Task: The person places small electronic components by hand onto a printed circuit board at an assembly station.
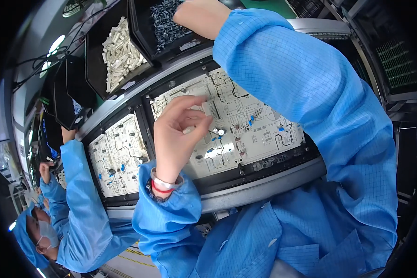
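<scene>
My left hand [178, 132] is over the larger white circuit board [259, 143], with its fingers curled and thumb and index fingertips brought toward each other. Between those fingertips shows a small white connector [209, 110], and another whitish bit shows near the palm. My right arm stretches up across the far side of the board. At its end my right hand [201, 17] reaches over a black bin [141, 34] of small dark blue-grey parts [167, 23]; its fingers are mostly out of sight. Small blue parts and round capacitors [221, 132] stand on the board.
Another black bin [93, 60] holds white connectors [120, 53], left of the dark-part bin. A second white board [118, 157] lies on the left in the black frame. Metal rails [264, 187] run along the line. A co-worker in blue [85, 194] works at far left.
</scene>
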